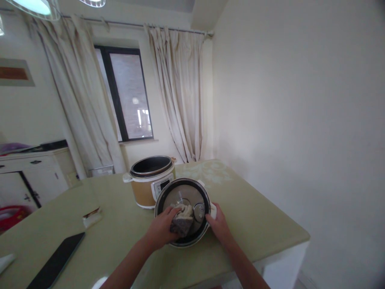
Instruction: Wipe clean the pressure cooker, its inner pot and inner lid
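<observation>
A round pressure cooker lid (pixel 171 196) is tilted up in front of me, its metal underside and dark sealing ring facing me. My right hand (pixel 219 222) grips the white handle (pixel 213 210) at the lid's right edge. Bunched in my left hand (pixel 164 225) is a grey and cream cloth (pixel 183 220), pressed against the lid's inner face. Behind the lid stands the electric pressure cooker (pixel 144 192), gold and white with a control panel, its top uncovered and its dark inner pot (pixel 153 165) showing.
The pale green table (pixel 114 224) carries a black flat slab-like device (pixel 57 261) and a small white packet (pixel 92 217) on the left. A plain wall (pixel 294 120) rises beyond the table's right edge. A white cabinet (pixel 45 172) and curtains stand behind.
</observation>
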Tool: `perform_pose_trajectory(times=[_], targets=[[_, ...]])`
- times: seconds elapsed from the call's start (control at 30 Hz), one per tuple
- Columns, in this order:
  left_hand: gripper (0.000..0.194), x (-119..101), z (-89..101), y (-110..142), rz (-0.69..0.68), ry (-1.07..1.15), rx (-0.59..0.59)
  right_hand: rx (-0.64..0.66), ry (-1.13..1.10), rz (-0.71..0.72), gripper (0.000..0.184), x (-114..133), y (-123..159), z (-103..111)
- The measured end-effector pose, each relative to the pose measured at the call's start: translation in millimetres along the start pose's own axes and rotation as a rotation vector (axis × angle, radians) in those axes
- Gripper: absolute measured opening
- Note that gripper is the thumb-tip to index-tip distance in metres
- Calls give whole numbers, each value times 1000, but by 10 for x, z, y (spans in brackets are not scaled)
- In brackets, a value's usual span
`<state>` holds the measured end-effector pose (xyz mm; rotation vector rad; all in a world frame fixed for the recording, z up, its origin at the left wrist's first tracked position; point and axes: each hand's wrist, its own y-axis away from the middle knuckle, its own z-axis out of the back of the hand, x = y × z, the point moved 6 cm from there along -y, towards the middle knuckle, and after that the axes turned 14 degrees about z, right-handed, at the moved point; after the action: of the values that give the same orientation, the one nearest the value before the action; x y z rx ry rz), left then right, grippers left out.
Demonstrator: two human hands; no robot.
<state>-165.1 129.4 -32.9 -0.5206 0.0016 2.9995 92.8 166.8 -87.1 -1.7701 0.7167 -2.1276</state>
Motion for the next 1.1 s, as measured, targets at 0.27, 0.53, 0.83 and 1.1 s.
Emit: perform_pose_trajectory(times=[0.27,0.53,0.83,1.1], targets=[[79,-500,-210,1,-71,-35,56,21,-45,85,50,102,-9,-11],[71,-357,101,-16,-52,-341,52,42,-49,56,49,54,-8,-13],[66,-37,567,-228,251,-343,-311,55,16,27,50,28,60,-48],[58,-638,564,-616,242,110,-399,93,-39,70,51,50,88,-51]])
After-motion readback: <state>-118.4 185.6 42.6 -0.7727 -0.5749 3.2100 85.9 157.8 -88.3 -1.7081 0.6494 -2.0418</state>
